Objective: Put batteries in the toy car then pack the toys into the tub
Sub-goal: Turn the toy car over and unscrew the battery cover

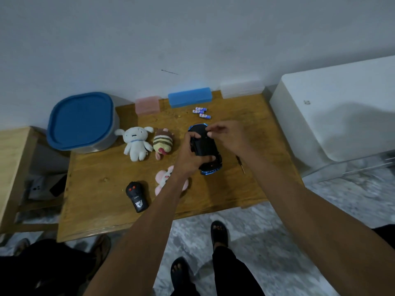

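At the near edge of the wooden worktop (102, 167) lies a black remote control (136, 196), with a pink plush toy (164, 178) just beside it, partly under the left forearm. Mid-worktop, the left hand (190, 155) grips the upturned black and blue toy car (204, 149), fingers curled round its side, while the right hand (226, 135) pinches at its underside. Farther back lie three small blue and white batteries (201, 112). The blue-lidded grey tub (82, 122) stands closed at far left.
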The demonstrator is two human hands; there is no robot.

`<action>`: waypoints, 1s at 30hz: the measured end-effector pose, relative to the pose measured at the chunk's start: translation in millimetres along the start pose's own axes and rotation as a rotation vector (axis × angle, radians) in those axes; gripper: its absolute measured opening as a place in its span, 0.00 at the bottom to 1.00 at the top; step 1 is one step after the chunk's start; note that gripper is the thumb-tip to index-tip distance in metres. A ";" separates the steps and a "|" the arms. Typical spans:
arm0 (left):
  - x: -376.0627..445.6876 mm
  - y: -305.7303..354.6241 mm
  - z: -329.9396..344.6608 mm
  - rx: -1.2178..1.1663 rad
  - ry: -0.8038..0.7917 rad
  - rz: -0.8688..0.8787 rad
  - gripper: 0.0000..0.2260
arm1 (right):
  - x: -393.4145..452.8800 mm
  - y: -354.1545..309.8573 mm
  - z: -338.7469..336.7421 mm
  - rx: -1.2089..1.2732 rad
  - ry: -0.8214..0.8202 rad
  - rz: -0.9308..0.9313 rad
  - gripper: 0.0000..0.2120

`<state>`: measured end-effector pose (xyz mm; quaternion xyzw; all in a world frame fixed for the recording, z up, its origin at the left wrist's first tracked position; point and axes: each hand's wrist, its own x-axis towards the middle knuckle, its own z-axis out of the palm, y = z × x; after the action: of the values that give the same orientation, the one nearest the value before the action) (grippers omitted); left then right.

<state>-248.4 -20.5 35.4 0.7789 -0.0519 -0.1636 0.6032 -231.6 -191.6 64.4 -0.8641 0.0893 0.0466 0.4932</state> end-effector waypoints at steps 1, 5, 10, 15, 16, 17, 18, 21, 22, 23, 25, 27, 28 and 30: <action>-2.1 0.5 -1.0 -0.004 0.005 0.004 0.31 | -0.6 -1.5 2.4 -0.032 -0.021 -0.001 0.10; -8.8 -1.0 -5.4 -0.042 0.016 0.012 0.30 | -6.6 -3.6 11.0 -0.085 -0.051 0.002 0.11; -15.3 -6.2 -11.8 -0.057 0.011 0.044 0.29 | -12.5 -15.2 18.9 -0.118 -0.045 0.009 0.07; -20.5 -10.1 -17.8 -0.081 0.035 0.044 0.32 | -10.8 -24.0 12.7 -0.042 -0.111 0.027 0.08; -20.7 -10.6 -19.4 -0.082 0.040 0.044 0.32 | -9.9 -25.3 10.3 -0.020 -0.130 0.032 0.09; -20.2 -11.4 -21.1 -0.088 0.044 0.037 0.33 | -9.8 -27.1 7.7 0.010 -0.148 0.039 0.08; -19.7 -10.8 -22.7 -0.096 0.045 0.026 0.34 | -10.0 -30.0 4.9 0.043 -0.164 0.048 0.06; -17.6 -9.8 -25.3 -0.108 0.048 0.002 0.37 | -10.9 -36.8 -4.3 0.121 -0.106 0.092 0.02; -17.0 -9.5 -25.8 -0.109 0.049 -0.007 0.38 | -10.9 -37.3 -7.0 0.143 -0.049 0.104 0.03; -16.4 -10.4 -26.2 -0.111 0.050 -0.020 0.39 | -10.6 -36.3 -9.1 0.172 0.015 0.121 0.03; -15.3 -12.3 -26.7 -0.107 0.045 -0.033 0.41 | -8.9 -31.0 -12.9 0.245 0.127 0.165 0.03; -15.0 -13.4 -26.5 -0.076 0.032 -0.029 0.42 | -6.6 -20.3 -14.6 0.270 0.189 0.207 0.03; -15.1 -13.4 -25.8 -0.060 0.026 -0.024 0.42 | -6.1 -13.9 -14.9 0.271 0.206 0.228 0.03; -15.0 -14.8 -24.3 -0.048 0.020 -0.019 0.43 | -5.5 1.4 -13.4 0.273 0.232 0.271 0.02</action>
<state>-256.6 10.1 29.4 0.7662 -0.0345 -0.1625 0.6207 -237.4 -203.3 71.0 -0.7690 0.2663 0.0005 0.5811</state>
